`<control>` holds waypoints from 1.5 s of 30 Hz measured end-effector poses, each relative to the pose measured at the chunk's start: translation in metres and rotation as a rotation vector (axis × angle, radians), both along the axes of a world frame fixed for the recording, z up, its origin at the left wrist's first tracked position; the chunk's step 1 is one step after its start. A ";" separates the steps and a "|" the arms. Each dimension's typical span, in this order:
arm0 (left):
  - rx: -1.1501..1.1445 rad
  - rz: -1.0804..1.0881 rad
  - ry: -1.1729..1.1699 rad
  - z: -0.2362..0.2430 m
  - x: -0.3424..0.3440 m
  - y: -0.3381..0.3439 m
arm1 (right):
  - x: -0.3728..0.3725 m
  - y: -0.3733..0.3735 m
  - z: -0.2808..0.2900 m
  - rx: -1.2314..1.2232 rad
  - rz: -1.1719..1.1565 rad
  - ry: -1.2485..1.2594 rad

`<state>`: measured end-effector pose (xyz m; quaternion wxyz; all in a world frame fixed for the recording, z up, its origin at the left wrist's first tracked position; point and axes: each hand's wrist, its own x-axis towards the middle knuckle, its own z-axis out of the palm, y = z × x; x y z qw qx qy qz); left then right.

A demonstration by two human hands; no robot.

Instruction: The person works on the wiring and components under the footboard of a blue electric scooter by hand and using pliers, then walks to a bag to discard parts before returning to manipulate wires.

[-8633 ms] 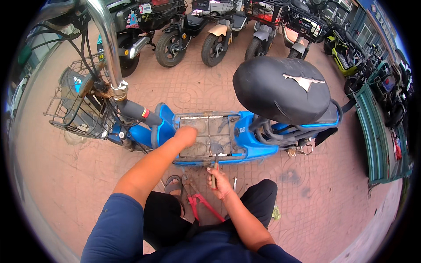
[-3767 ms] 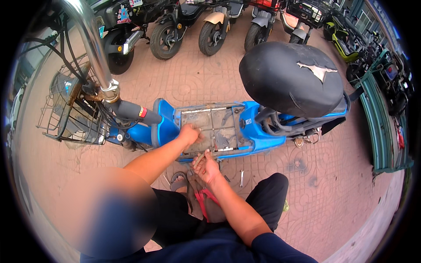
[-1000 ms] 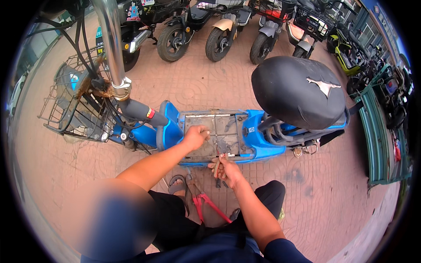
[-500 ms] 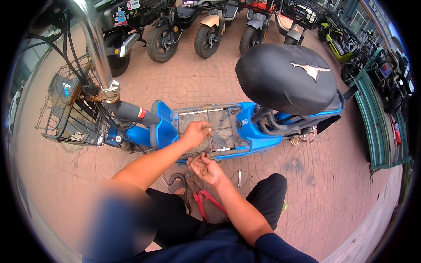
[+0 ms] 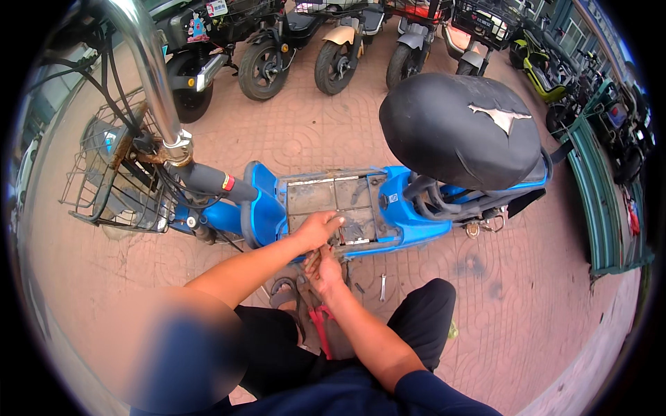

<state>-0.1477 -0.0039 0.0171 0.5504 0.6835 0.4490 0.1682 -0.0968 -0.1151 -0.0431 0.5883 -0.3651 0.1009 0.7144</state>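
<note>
A blue electric scooter stands across in front of me, its footboard bay uncovered and dusty, crossed by thin bars. My left hand is over the bay's near edge, thumb and fingers drawn together. Just below it, at the outer side of that edge, my right hand has its fingers curled up close to the left one. Whatever lies between the fingers is too small or hidden to make out. On the paving by my foot lies a red-handled cutting tool, partly covered by my right forearm.
A wrench and a small dark piece lie on the paving. The scooter's torn black seat rises at right, its wire basket at left. Several parked scooters line the back. A green metal frame stands far right.
My left hand has come down and toward the near edge. My right hand has drawn up beside it, fingers more curled. The view has shifted slightly.
</note>
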 end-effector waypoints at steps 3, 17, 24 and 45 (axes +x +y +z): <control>0.134 0.013 0.061 0.017 0.014 -0.012 | 0.003 -0.003 -0.005 -0.016 -0.053 0.004; 0.594 -0.219 0.477 0.016 0.017 -0.010 | -0.006 -0.005 -0.009 -0.078 -0.026 -0.064; 0.374 -0.217 0.573 0.017 0.028 0.008 | -0.004 -0.002 -0.001 0.049 -0.016 0.025; 0.488 -0.054 0.211 -0.006 0.037 -0.003 | -0.004 -0.003 0.000 -0.030 -0.038 0.009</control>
